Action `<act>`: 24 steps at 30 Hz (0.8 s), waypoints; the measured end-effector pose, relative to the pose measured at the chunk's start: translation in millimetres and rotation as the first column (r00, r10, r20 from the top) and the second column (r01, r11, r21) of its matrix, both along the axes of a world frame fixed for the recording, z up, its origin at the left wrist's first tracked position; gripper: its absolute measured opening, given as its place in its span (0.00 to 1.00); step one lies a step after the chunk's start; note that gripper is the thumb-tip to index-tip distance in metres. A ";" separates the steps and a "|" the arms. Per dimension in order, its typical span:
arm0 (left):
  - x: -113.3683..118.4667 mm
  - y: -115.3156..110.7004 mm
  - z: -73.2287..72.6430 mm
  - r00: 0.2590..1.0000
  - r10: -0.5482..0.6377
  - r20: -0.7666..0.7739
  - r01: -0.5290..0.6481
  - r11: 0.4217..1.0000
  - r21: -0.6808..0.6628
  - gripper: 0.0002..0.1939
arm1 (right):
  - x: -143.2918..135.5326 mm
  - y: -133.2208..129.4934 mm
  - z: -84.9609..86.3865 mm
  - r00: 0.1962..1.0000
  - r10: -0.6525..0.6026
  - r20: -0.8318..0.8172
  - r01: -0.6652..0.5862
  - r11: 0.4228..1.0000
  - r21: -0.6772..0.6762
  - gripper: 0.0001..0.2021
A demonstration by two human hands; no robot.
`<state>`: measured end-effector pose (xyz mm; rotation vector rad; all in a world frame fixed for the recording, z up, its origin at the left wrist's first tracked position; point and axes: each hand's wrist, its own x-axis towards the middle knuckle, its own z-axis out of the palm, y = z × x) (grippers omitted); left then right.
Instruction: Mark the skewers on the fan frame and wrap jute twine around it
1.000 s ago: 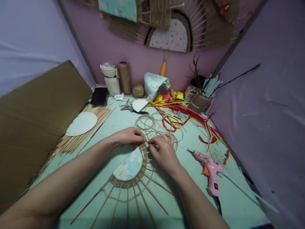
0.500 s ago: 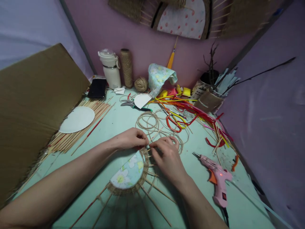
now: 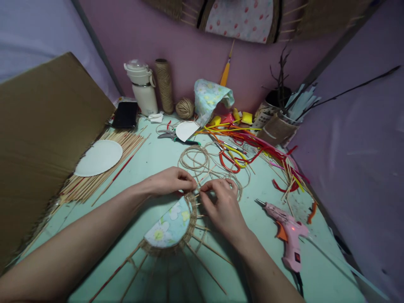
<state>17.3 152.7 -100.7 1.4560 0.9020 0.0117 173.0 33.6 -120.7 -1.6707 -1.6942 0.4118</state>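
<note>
A half-round piece covered in light blue floral fabric (image 3: 170,223) lies on the table below my hands. Woven twine (image 3: 193,219) runs around its curved edge, and thin wooden sticks (image 3: 206,269) fan outward from it. My left hand (image 3: 172,180) is closed in a pinch at the upper end of the woven band, beside one stick. Close by on the right, my right hand (image 3: 222,204) pinches the twine, its fingertips nearly touching the left ones. Loose coils of twine (image 3: 194,158) lie just beyond both hands. My fingers partly hide the strand between them.
A pink glue gun (image 3: 292,235) with a lit red light lies at right. Scissors (image 3: 230,162), pruning shears (image 3: 179,138) and pipe cleaners (image 3: 252,141) lie behind. Sticks with a white oval (image 3: 99,158) lie left, near a cardboard panel (image 3: 47,139). A bottle (image 3: 143,90) stands behind.
Both hands stay at the upper end of the woven band, with small shifts of the fingertips. The right fingertips have lowered slightly. The whole view has shifted a little.
</note>
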 end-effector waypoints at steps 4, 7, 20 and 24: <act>-7.3 7.4 8.7 0.998 0.052 0.039 -0.041 0.970 -0.239 0.19 | 0.8 0.4 0.9 1.000 -0.013 -0.002 0.013 1.000 0.012 0.03; -6.8 7.8 4.7 0.987 0.147 0.065 -0.133 0.974 -0.182 0.18 | 0.4 0.0 1.1 1.000 -0.019 0.002 0.019 1.000 0.015 0.03; 5.5 -7.2 -9.7 0.964 0.207 0.165 -0.183 0.971 -0.151 0.15 | -0.1 -1.5 3.3 1.000 -0.005 0.012 0.005 1.000 0.011 0.04; 8.3 -10.8 -7.2 0.957 0.246 0.152 -0.222 0.962 -0.157 0.15 | -0.7 -1.4 3.9 1.000 -0.005 0.019 0.005 1.000 0.012 0.04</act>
